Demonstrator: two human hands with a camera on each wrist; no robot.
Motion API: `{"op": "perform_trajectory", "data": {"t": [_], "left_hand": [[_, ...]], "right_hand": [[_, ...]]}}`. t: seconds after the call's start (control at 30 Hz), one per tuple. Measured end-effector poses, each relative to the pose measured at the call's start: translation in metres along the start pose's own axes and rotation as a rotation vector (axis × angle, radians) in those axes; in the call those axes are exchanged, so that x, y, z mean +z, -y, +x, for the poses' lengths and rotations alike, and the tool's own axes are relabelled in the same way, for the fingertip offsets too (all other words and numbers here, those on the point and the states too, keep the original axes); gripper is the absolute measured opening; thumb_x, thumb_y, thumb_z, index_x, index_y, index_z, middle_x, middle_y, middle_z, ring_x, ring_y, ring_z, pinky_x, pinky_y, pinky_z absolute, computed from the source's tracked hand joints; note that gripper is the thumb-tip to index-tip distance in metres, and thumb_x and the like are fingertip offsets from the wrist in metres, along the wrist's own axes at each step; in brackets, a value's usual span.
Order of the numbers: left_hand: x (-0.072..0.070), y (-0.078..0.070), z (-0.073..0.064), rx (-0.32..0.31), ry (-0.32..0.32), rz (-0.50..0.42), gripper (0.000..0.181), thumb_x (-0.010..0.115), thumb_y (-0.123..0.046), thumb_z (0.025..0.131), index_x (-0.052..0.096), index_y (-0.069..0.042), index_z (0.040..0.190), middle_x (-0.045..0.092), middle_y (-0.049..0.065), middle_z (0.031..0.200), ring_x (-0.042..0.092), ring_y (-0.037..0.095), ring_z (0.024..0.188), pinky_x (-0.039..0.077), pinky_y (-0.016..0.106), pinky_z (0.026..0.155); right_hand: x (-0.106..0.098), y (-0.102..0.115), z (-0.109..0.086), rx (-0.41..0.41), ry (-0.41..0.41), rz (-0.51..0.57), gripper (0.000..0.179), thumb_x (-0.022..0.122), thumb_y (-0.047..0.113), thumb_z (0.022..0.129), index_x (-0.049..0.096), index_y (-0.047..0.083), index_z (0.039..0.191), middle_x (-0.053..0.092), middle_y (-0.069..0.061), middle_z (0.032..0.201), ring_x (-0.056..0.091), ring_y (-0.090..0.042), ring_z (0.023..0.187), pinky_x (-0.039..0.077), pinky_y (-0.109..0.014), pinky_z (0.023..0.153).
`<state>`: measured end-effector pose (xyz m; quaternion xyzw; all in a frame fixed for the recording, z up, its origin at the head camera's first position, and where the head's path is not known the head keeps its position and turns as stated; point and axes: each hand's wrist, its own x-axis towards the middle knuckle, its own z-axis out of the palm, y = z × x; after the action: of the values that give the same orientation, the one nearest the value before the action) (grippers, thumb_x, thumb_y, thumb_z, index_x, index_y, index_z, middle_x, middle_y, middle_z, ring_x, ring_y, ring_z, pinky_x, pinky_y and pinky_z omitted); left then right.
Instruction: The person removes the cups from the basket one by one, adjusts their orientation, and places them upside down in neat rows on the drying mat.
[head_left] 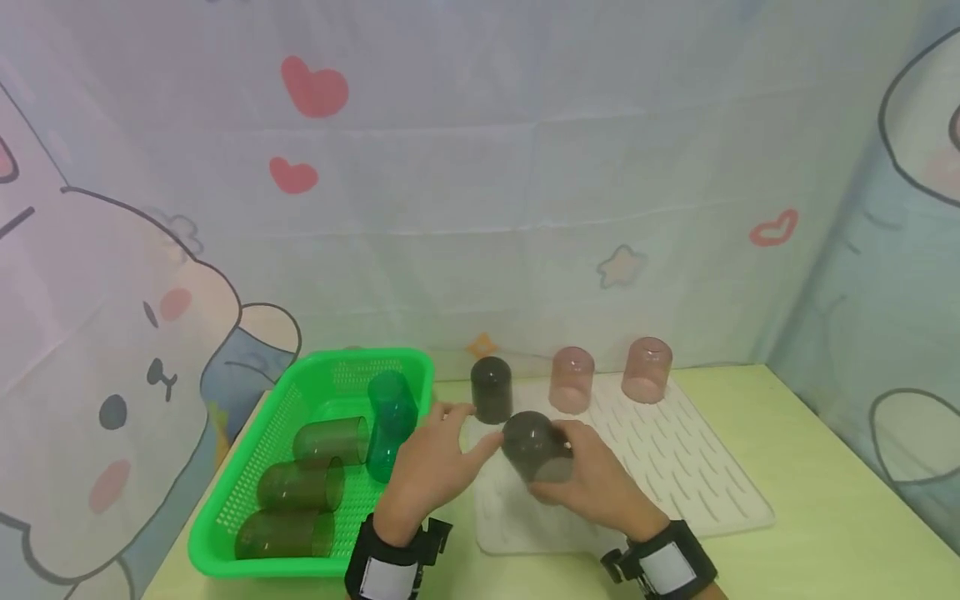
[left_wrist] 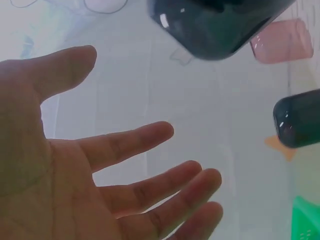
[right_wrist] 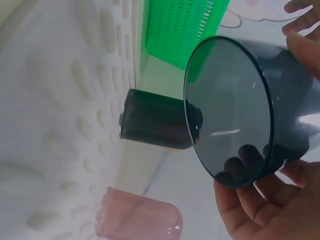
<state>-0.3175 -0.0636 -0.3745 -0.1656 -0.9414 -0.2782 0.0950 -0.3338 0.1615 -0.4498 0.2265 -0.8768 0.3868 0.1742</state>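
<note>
My right hand (head_left: 592, 479) grips a dark grey see-through cup (head_left: 528, 442) over the front of the white mat. In the right wrist view, the cup's wide open rim (right_wrist: 272, 110) faces the mat, and curled fingers (right_wrist: 232, 207) show along its side. Left of it, my left hand (head_left: 435, 462) is spread, its thumb close to the cup's closed end. Nothing lies in that palm (left_wrist: 60, 185) in the left wrist view. Another dark grey cup (head_left: 491, 392) stands upside down at the mat's back left corner.
Two pink see-through cups (head_left: 572, 382) (head_left: 647, 371) stand upside down along the back of the ridged white mat (head_left: 675, 467). A green basket (head_left: 198, 533) on the left holds several brownish cups (head_left: 300, 485) and teal ones (head_left: 392, 404). Behind the table hangs a printed cloth (head_left: 480, 183).
</note>
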Motion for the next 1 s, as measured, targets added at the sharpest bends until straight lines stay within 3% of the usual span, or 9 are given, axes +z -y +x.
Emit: {"op": "perform_trajectory", "data": {"t": [0.1, 0.37, 0.67, 1.0], "left_hand": [[-0.008, 0.0, -0.002, -0.017, -0.017, 0.027, 0.056, 0.051, -0.055, 0.091, 0.057, -0.012, 0.128, 0.05, 0.011, 0.126, 0.052, 0.03, 0.112, 0.05, 0.045, 0.074], [-0.017, 0.003, -0.012, -0.083, 0.043, 0.07, 0.052, 0.05, -0.051, 0.092, 0.059, -0.012, 0.125, 0.055, 0.012, 0.12, 0.053, 0.032, 0.109, 0.048, 0.047, 0.075], [-0.017, 0.002, -0.01, -0.072, 0.074, 0.069, 0.053, 0.048, -0.052, 0.094, 0.058, -0.01, 0.125, 0.057, 0.014, 0.119, 0.055, 0.033, 0.108, 0.048, 0.048, 0.078], [-0.02, 0.008, -0.01, -0.097, 0.045, 0.11, 0.055, 0.048, -0.054, 0.093, 0.059, -0.01, 0.125, 0.056, 0.013, 0.117, 0.055, 0.033, 0.107, 0.048, 0.047, 0.076]], "right_hand": [[0.004, -0.003, 0.005, 0.069, -0.008, 0.075, 0.072, 0.087, 0.027, 0.063, 0.052, 0.006, 0.122, 0.058, -0.003, 0.115, 0.055, -0.017, 0.105, 0.046, -0.04, 0.088], [0.023, -0.01, 0.025, 0.213, 0.032, 0.12, 0.072, 0.086, 0.029, 0.063, 0.051, 0.001, 0.119, 0.059, -0.009, 0.111, 0.058, -0.023, 0.102, 0.048, -0.042, 0.086], [0.047, -0.018, 0.047, 0.358, 0.011, 0.124, 0.073, 0.087, 0.03, 0.061, 0.049, -0.002, 0.114, 0.06, -0.015, 0.108, 0.059, -0.027, 0.098, 0.05, -0.042, 0.08], [0.07, -0.026, 0.065, 0.382, 0.006, 0.139, 0.077, 0.089, 0.022, 0.059, 0.044, -0.007, 0.114, 0.058, -0.02, 0.106, 0.059, -0.033, 0.097, 0.049, -0.046, 0.084]]}}
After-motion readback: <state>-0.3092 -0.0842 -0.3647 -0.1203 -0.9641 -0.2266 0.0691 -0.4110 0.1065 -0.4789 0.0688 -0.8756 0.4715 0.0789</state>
